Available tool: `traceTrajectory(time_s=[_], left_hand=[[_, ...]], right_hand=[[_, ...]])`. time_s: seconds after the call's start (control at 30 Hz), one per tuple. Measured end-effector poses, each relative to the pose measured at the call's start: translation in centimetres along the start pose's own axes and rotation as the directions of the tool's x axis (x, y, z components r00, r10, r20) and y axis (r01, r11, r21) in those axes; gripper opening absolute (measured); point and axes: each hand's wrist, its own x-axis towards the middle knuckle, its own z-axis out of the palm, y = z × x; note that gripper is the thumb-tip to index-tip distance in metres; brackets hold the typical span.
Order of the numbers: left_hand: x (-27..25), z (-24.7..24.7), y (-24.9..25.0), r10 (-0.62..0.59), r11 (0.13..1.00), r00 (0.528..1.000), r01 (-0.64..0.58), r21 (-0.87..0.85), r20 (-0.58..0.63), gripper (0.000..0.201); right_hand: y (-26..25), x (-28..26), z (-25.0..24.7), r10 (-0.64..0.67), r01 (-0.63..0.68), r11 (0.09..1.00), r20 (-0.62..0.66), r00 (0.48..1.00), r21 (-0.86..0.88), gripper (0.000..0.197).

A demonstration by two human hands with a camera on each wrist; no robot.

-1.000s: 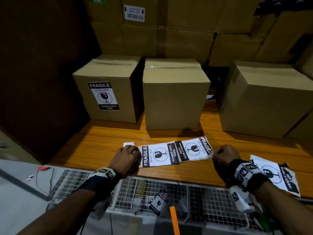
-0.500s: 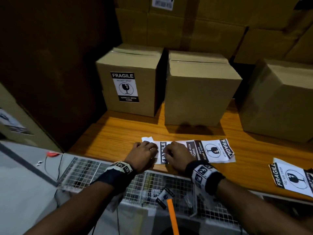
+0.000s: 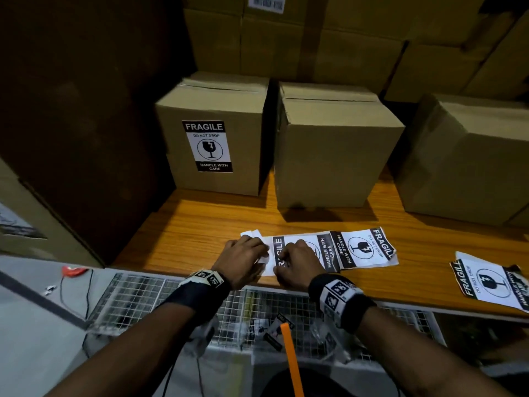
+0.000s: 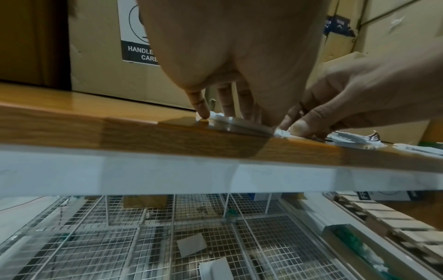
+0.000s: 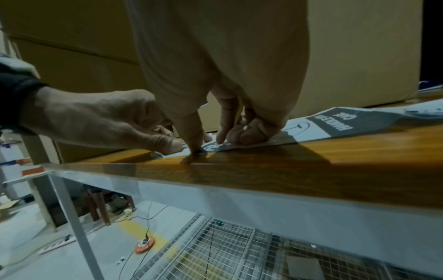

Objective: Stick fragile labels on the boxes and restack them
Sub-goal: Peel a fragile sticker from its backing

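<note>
Wood-grain worktop (image 3: 200, 224), near edge: both of my hands now meet at the left end of the label strip (image 3: 329, 249), where a second ago the right hand (image 3: 297, 263) was out at the strip's far right end. It has crossed to sit just beside the left hand (image 3: 243, 260), over the first label's "FRAGILE" band. From the left wrist view, my left fingers (image 4: 227, 102) come down nearly straight, their tips pressing the strip's white end flat to the wood. From the right wrist view, my right fingers (image 5: 249, 132) are curled and bunched, thumb and forefinger tips down on the paper edge; whether they have actually nipped up a corner I cannot tell. I read the shift as a move from holding the strip stretched to starting the peel of the next label off its backing. One box (image 3: 217, 133) at the back left already wears its label; the box beside it (image 3: 335, 150) and the one on the right (image 3: 463, 161) show bare fronts, so most of the sticking and all the restacking lie ahead. More labels (image 3: 489, 282) lie loose at the right, near the front edge.
</note>
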Motion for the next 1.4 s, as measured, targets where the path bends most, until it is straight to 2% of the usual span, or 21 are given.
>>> traceTrajectory(time_s=[0.23,0.33,0.5,0.57,0.63,0.7,0.8,0.87,0.97,1.07,1.13,1.2,1.27,1.4], left_hand=[[-0.4,0.4,0.0,0.026,1.0,0.999,-0.026,-0.001,-0.045,0.038],[-0.5,0.3,0.0,0.035,0.999,0.998,-0.033,0.03,-0.049,0.035],[-0.7,0.2,-0.6,0.084,0.994,0.995,-0.08,0.081,-0.049,0.034],[-0.2,-0.4,-0.4,0.101,0.987,0.994,-0.095,0.129,-0.039,0.044],[0.6,-1.1,0.6,0.087,0.978,0.996,-0.084,0.188,-0.006,0.06],[1.5,-2.0,1.9,0.098,0.968,0.995,-0.094,0.234,-0.005,0.064],[3.1,-2.2,4.3,0.174,0.968,0.984,-0.164,0.19,-0.038,0.036],[4.4,-1.7,6.7,0.217,0.976,0.972,-0.217,0.01,-0.089,0.024],[6.2,-0.7,11.5,0.122,0.96,0.992,-0.127,-0.25,-0.038,0.028],[7.6,0.8,14.0,0.036,0.976,0.999,-0.03,-0.218,0.026,0.049],[7.9,1.6,14.3,-0.003,0.985,1.0,0.006,-0.173,0.013,0.059],[7.9,2.2,14.4,-0.041,0.982,0.999,0.04,-0.182,0.0,0.066],[7.9,2.3,14.6,-0.059,0.977,0.998,0.052,-0.208,-0.027,0.062],[7.9,2.0,14.6,-0.086,0.976,0.995,0.072,-0.208,-0.058,0.039]], right_hand=[[0.6,-0.3,-0.1,-0.011,0.01,1.0,-0.034,0.999,-0.008,0.02],[1.7,-0.3,-1.1,-0.002,0.003,1.0,-0.096,0.995,0.013,0.014],[5.8,-0.5,-4.7,0.083,-0.082,0.997,-0.219,0.972,0.014,0.018],[7.7,-0.4,-6.3,0.135,-0.119,0.99,-0.23,0.964,0.081,0.022],[9.0,-0.5,-7.7,0.169,-0.15,0.981,-0.162,0.972,0.123,0.023],[9.8,-0.9,-8.3,0.151,-0.143,0.986,-0.1,0.984,0.081,0.02],[10.0,-1.6,-8.6,0.102,-0.1,0.995,-0.103,0.989,0.027,0.018],[10.4,-1.5,-8.5,0.073,-0.075,0.997,-0.108,0.991,-0.015,0.015],[11.4,-1.2,-8.1,0.026,-0.03,0.998,-0.09,0.996,-0.05,0.006],[12.7,-1.4,-8.2,0.004,-0.001,1.0,-0.098,0.995,0.029,0.012],[13.6,-1.6,-8.6,-0.023,0.032,0.995,-0.087,0.996,0.093,0.02],[14.3,-1.6,-8.9,-0.066,0.069,0.994,-0.046,0.997,0.08,0.02],[14.7,-1.5,-9.1,-0.085,0.086,0.995,-0.017,0.996,0.059,0.02],[14.9,-1.3,-8.9,-0.06,0.062,0.994,-0.019,0.998,0.094,0.016]])
